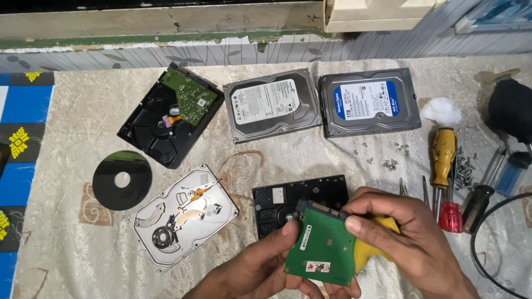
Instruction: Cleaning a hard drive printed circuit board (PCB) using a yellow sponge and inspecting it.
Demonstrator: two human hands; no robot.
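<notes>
My left hand (266, 266) holds a green circuit board (324, 249) from below, thumb on its left edge. My right hand (404, 235) pinches the board's top edge at the black connector and also grips a yellow cloth (368, 249) against the board's right side. Just behind the board lies a black hard drive (293, 196) with its underside up. An opened silver drive casing (185, 216) with its arm and spindle exposed lies to the left.
A shiny disk platter (122, 180) lies far left. At the back lie a black drive with a green board on it (172, 113) and two sealed drives (271, 104) (368, 102). Screwdrivers (443, 160), loose screws (390, 163), cotton (441, 111) and a black blower (510, 108) sit right.
</notes>
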